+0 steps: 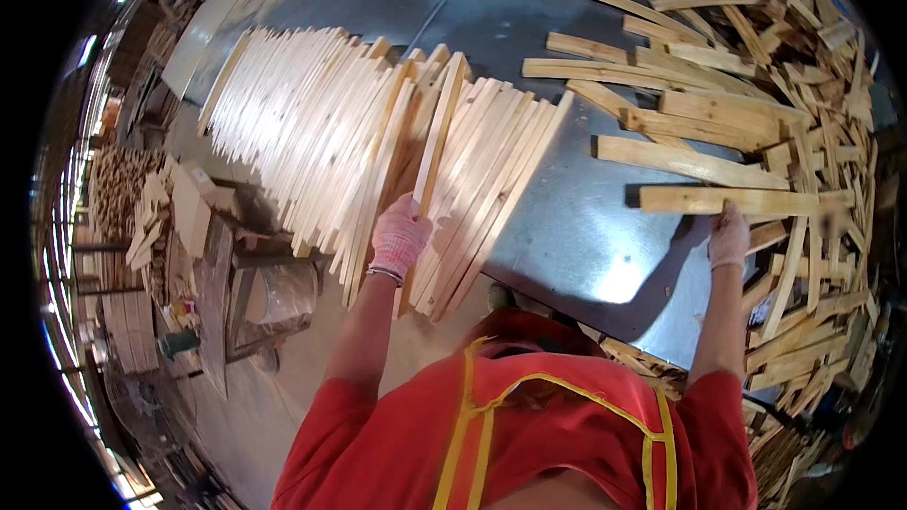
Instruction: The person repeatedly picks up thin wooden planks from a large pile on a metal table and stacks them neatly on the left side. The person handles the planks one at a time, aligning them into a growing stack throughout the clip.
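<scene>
My left hand (401, 234), in a pinkish knit glove, is closed round a pale wooden strip (442, 137) that stands a little above a row of similar strips. To its left lies a broad row of light strips (293, 113), side by side; a shorter group of strips (491, 170) lies to its right. At the right, my gloved right hand (728, 236) grips the near edge of a yellowish wooden slat (699, 200), its fingers partly hidden by the wood. That slat's right end overlaps a jumbled heap of slats.
The heap of loose slats (737, 118) covers the right side of the grey metal table (567, 217). Left of the table, a wooden stand (236, 293) sits on the floor. Stacked wood pieces (128, 179) lie farther left.
</scene>
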Action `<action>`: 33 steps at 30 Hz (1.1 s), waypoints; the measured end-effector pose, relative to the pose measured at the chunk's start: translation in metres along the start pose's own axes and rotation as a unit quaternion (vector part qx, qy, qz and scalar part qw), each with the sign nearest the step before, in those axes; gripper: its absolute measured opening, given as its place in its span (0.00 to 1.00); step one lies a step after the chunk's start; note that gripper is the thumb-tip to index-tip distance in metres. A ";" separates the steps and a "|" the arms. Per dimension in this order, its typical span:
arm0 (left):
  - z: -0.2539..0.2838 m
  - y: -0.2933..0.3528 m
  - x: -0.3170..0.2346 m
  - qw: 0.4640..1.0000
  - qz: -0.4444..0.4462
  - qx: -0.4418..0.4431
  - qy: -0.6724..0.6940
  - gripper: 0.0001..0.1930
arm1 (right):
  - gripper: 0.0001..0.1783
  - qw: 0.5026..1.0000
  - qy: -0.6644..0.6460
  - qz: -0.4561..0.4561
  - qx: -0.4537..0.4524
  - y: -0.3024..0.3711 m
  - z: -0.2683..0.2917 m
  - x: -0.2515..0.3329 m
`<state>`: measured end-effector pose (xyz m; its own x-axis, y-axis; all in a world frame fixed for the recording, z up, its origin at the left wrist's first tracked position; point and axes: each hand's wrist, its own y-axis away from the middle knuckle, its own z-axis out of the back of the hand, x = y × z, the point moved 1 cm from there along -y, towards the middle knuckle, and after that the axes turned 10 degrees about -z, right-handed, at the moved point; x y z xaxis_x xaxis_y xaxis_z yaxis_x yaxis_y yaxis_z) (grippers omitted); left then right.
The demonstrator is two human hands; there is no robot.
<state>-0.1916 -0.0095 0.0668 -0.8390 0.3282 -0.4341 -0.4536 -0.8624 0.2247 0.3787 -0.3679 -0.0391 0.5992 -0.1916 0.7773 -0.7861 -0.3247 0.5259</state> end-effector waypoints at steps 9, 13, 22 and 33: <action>0.021 0.042 0.046 0.960 -0.100 -0.157 -0.209 0.43 | 0.21 0.975 0.061 -0.165 0.138 0.225 -0.148 -0.177; 0.035 0.040 0.054 0.976 -0.079 -0.118 -0.165 0.42 | 0.23 0.932 0.249 -0.195 0.179 0.255 -0.181 -0.229; -0.015 0.062 0.023 0.927 -0.218 -0.191 -0.239 0.38 | 0.35 0.751 0.620 0.074 0.215 0.193 -0.237 -0.091; -0.123 0.087 -0.168 0.923 -0.368 0.064 -0.089 0.43 | 0.25 0.413 0.840 0.290 0.200 0.090 -0.159 0.023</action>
<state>-0.0531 -0.1874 0.0525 -0.3204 0.8751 -0.3626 -0.9427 -0.3321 0.0313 0.2975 -0.2538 0.0807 -0.8868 0.4593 0.0510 -0.4347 -0.8666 0.2449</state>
